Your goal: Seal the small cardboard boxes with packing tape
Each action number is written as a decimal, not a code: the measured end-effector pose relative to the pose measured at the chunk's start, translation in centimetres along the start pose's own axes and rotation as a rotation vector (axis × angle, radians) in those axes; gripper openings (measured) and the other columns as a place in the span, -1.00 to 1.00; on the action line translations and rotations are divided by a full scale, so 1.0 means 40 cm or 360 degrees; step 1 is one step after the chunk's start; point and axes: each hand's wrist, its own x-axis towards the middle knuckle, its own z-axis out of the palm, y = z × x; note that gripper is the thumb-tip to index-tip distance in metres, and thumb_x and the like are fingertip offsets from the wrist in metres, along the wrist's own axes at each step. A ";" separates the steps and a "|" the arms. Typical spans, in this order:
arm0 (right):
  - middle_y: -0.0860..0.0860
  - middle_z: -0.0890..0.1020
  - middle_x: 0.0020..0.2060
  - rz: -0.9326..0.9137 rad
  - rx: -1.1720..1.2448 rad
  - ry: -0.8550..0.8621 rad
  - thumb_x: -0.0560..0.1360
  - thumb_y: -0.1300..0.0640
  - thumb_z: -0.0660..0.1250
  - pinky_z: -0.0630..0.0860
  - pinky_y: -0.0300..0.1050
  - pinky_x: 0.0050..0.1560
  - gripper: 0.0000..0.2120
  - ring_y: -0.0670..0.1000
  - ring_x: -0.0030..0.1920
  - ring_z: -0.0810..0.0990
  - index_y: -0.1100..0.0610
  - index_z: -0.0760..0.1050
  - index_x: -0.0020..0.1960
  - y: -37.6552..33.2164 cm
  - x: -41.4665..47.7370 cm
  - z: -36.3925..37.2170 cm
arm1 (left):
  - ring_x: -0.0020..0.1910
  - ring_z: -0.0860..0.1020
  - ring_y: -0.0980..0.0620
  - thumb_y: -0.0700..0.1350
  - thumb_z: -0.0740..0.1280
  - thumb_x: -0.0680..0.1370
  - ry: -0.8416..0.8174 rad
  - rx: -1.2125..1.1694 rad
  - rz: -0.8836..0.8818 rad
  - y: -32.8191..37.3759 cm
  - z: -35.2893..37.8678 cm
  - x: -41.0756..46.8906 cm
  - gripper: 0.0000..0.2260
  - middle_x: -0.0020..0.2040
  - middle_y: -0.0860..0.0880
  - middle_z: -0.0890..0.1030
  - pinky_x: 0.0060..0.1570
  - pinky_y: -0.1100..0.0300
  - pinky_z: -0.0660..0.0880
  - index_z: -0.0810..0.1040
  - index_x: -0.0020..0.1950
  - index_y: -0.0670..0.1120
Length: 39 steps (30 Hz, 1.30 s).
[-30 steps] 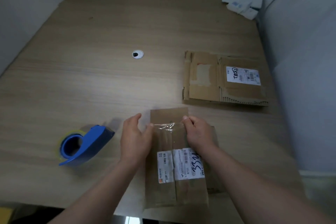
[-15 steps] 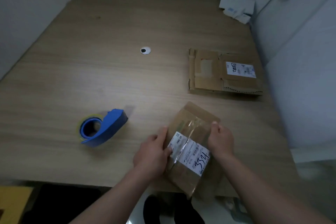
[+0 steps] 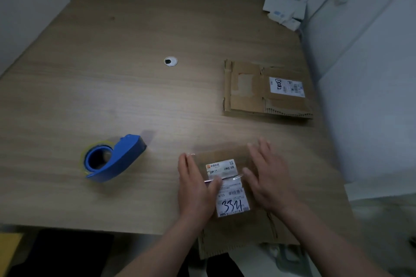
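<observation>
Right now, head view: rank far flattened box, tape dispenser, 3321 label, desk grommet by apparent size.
1. flattened box
2. tape dispenser and 3321 label: look about equal. The label sits nearer and partly under the left hand, so unranked.
3. desk grommet, clearly smallest.

A wooden table (image 3: 112, 87) stands between pale walls (image 3: 33, 7), dimly lit.

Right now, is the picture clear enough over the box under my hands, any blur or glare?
Head view: dim and shadowy overall; the right hand is smeared by motion blur, the left hand sharper; a thin glint runs along the tape strip on the box; the handwritten number on its label is readable.
</observation>
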 end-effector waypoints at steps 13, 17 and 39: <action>-0.06 0.48 0.35 0.0565 0.0328 -0.0265 0.24 -0.60 0.25 0.47 0.00 0.18 -0.02 0.01 0.28 0.49 -0.10 0.18 0.49 0.054 0.046 -0.026 | 0.55 0.12 -0.07 0.33 0.27 0.51 0.0076 0.0657 0.0180 0.086 -0.010 0.140 -0.25 0.60 0.00 0.09 0.38 -0.09 0.29 0.06 0.57 0.07; 0.00 0.23 0.56 0.0435 0.0371 -0.0327 0.43 -0.42 0.28 0.30 0.02 0.45 -0.03 0.04 0.52 0.25 -0.02 -0.08 0.62 0.044 0.077 -0.040 | 0.46 0.30 -0.11 0.13 0.25 0.61 0.0009 0.0120 -0.0068 0.035 0.029 0.122 -0.54 0.56 -0.10 0.13 0.31 0.05 0.36 0.32 0.47 0.02; 0.10 0.43 0.45 0.0545 0.1208 -0.0761 0.70 -0.14 0.02 0.25 0.07 0.50 -0.52 0.10 0.44 0.38 0.08 0.35 0.51 0.023 0.334 0.003 | 0.24 0.44 0.07 0.08 0.15 0.67 0.0339 -0.0532 -0.0453 0.079 0.084 0.193 -0.61 0.40 -0.01 0.38 0.34 0.01 0.40 0.38 0.47 0.00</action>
